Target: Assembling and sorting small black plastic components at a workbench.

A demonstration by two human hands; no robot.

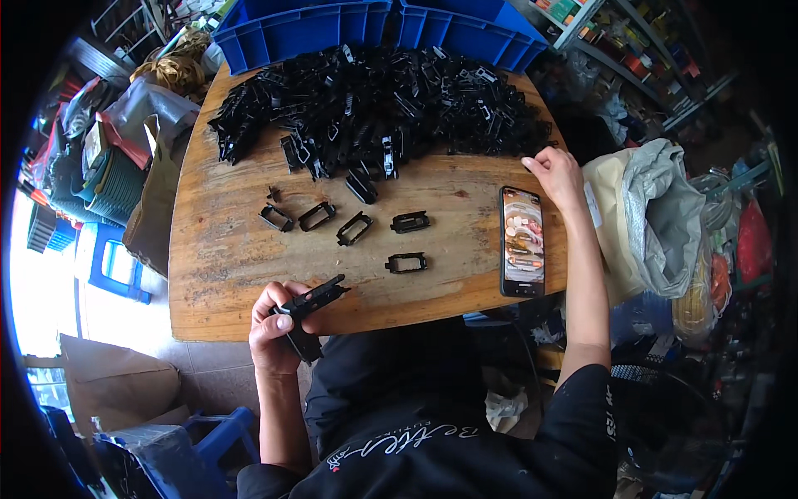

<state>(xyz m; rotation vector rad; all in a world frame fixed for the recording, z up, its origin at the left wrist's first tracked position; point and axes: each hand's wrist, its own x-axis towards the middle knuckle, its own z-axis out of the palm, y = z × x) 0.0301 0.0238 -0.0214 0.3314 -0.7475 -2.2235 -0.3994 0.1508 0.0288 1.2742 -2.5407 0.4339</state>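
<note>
My left hand [274,328], at the table's front left edge, is closed on a black plastic part [322,293] with a long slotted arm and a block-like lower end. My right hand [559,176] is over the table's right edge, close to a big heap of black plastic parts [357,112]. Its thumb and fingertips are pressed together; whether anything small is between them I cannot make out. Between my hands lie several black rectangular frames [406,264], spread apart on the wood. A black part [362,186] lies just in front of the heap.
A lit phone [523,241] lies on the wooden table [465,291] below my right hand. Two blue crates [307,37] stand behind the heap. To the right is a silvery sack [661,216]; a cardboard piece [154,200] leans at the left. Blue stools [116,262] stand on the left.
</note>
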